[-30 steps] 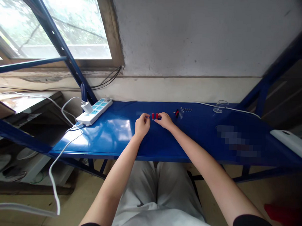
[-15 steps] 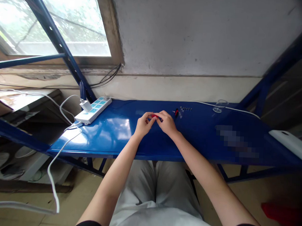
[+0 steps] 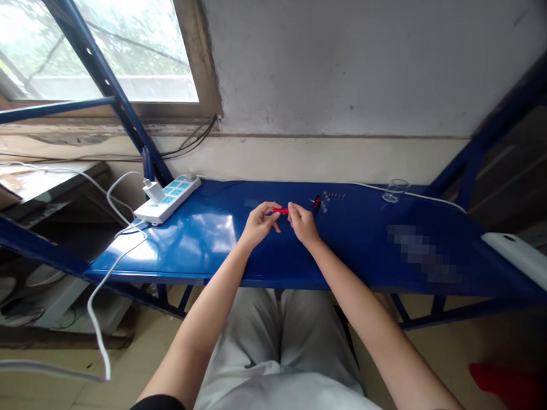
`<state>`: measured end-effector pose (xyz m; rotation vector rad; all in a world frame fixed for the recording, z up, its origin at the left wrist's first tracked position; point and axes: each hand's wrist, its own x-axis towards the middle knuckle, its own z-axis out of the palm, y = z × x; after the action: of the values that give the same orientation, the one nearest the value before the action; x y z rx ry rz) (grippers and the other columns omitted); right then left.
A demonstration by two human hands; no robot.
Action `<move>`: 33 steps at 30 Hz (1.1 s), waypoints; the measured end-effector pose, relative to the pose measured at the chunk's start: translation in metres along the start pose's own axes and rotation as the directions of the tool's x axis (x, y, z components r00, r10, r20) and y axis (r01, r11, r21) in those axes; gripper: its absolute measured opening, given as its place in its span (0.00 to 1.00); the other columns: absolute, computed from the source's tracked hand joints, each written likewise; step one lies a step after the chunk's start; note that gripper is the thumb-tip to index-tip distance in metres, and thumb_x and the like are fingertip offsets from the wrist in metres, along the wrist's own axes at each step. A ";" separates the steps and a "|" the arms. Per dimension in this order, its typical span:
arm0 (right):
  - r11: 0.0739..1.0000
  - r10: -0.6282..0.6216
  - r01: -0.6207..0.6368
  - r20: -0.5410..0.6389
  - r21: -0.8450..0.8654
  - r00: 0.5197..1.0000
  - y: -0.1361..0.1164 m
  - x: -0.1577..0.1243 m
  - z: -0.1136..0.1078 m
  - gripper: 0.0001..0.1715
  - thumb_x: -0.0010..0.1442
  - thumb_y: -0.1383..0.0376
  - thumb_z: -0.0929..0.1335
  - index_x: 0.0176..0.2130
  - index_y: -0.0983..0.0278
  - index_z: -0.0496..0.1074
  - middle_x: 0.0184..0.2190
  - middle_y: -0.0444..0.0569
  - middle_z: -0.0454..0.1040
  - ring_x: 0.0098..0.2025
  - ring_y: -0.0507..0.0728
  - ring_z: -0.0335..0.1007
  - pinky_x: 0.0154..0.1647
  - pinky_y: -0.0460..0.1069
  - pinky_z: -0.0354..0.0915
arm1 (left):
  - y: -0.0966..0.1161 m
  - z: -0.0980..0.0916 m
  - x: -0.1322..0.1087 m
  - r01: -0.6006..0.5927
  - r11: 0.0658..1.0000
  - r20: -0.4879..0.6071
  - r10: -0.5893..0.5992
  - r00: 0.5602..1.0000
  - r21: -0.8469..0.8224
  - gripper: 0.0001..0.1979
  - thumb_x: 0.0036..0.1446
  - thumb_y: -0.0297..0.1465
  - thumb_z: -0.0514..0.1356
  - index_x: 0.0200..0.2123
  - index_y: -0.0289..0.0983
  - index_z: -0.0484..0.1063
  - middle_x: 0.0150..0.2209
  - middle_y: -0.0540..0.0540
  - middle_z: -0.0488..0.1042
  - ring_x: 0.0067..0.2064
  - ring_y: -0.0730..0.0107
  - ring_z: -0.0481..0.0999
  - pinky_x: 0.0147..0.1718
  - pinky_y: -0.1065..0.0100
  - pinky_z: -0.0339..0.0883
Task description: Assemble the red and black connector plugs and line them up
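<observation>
A small red part (image 3: 281, 211) is held just above the blue shelf (image 3: 353, 257), between both hands. My left hand (image 3: 259, 221) pinches its left end with thumb and forefinger. My right hand (image 3: 302, 221) closes its fingertips on the right end. A little to the right on the shelf lie another red and black piece (image 3: 318, 202) and a short row of small dark parts (image 3: 336, 197).
A white power strip (image 3: 167, 198) with a plugged charger and white cables lies at the shelf's left end. A clear glass beaker (image 3: 394, 190) stands at the back right. A white object (image 3: 520, 254) rests at the far right. Blue frame struts cross the window.
Two red parts stood on the shelf between my hands a second ago. Both hands have come together and lifted a red part, holding it by its ends.
</observation>
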<state>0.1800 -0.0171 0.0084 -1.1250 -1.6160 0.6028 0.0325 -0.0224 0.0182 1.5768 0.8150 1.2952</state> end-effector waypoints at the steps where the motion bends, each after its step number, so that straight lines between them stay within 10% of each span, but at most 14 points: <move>1: 1.000 0.000 0.000 -0.003 -0.005 1.000 -0.001 0.000 0.000 0.27 0.61 0.46 0.53 0.22 0.61 0.56 0.16 0.41 0.58 0.21 0.50 0.57 0.25 0.45 0.56 | 0.000 0.000 0.000 0.001 1.000 0.006 -0.001 1.000 -0.010 0.16 0.52 0.39 0.60 0.40 0.35 0.65 0.33 0.45 0.74 0.20 0.76 0.72 0.13 0.76 0.53; 33: 0.982 0.093 -0.048 -0.248 0.182 0.964 -0.003 0.006 -0.004 0.30 0.58 0.43 0.57 0.19 0.63 0.60 0.15 0.41 0.58 0.18 0.48 0.54 0.21 0.45 0.54 | 0.003 -0.004 0.002 0.094 0.996 -0.242 -0.091 0.966 0.001 0.20 0.50 0.47 0.58 0.27 0.33 0.66 0.22 0.48 0.73 0.16 0.80 0.67 0.13 0.76 0.54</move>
<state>0.1822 -0.0137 0.0144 -1.0854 -1.2817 0.6074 0.0285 -0.0208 0.0221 1.3898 1.0373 1.4334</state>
